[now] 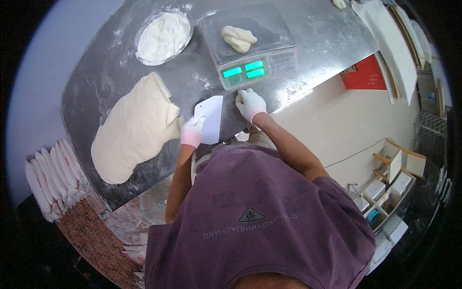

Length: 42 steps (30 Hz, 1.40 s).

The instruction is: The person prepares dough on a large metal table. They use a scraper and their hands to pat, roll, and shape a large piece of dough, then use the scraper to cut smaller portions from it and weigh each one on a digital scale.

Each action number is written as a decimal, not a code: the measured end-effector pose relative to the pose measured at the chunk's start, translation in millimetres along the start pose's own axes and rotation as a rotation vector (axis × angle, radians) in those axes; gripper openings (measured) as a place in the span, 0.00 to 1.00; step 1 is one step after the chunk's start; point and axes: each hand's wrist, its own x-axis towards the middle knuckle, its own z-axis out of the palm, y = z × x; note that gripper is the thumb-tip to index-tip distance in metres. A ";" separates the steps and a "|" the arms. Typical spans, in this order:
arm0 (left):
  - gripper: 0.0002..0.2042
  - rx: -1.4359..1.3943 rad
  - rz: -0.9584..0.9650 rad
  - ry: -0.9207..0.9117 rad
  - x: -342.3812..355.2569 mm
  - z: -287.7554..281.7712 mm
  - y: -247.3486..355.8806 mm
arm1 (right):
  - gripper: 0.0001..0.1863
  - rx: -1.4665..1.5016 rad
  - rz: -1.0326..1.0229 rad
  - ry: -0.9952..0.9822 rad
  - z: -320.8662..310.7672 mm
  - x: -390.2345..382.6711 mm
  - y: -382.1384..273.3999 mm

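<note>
My gloved left hand point(192, 130) grips a flat white scraper point(211, 118), just right of a large mass of pale dough point(129, 129) on the metal table point(98, 77). My gloved right hand point(250, 104) has its fingers curled near the table's front edge, just below the digital scale point(260, 72); whatever they hold, if anything, is hidden. A lumpy piece of dough point(238, 38) rests on the scale's platform, above its lit green displays. A dish of white powder point(162, 37) stands at the back, left of the scale.
Stacked white sacks point(53, 178) lie below the table's left side. On the right are pale sheets and boards point(404, 62), a red box point(363, 72), a wire rack point(428, 130) and a wooden shelf with containers point(394, 192). A thin cord runs across the pale floor point(327, 135).
</note>
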 end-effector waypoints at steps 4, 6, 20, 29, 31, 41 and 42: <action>0.14 -0.128 -0.185 -0.040 5.7 6.5 24.8 | 0.07 0.009 -0.097 0.026 2.4 0.9 9.4; 0.14 -0.080 -0.235 -0.034 9.0 13.7 13.3 | 0.06 0.106 -0.145 0.012 2.5 -3.0 16.0; 0.20 0.031 -0.457 0.492 -36.4 -81.3 0.2 | 0.15 -0.059 -0.503 0.475 -127.5 120.6 -16.5; 0.19 0.614 -0.251 -0.027 -40.9 -94.2 -37.1 | 0.17 0.279 -0.358 0.312 -101.7 73.2 0.7; 0.19 0.664 -0.239 -0.040 -34.1 -87.1 -46.6 | 0.17 0.331 -0.329 0.066 -68.6 38.0 -7.2; 0.15 0.631 -0.198 0.035 0.9 -22.0 -92.6 | 0.27 0.418 -0.051 -0.362 55.5 -32.2 -64.7; 0.14 0.651 -0.125 -0.013 4.6 -8.3 -93.8 | 0.25 0.370 -0.052 -0.392 50.0 -30.8 -73.0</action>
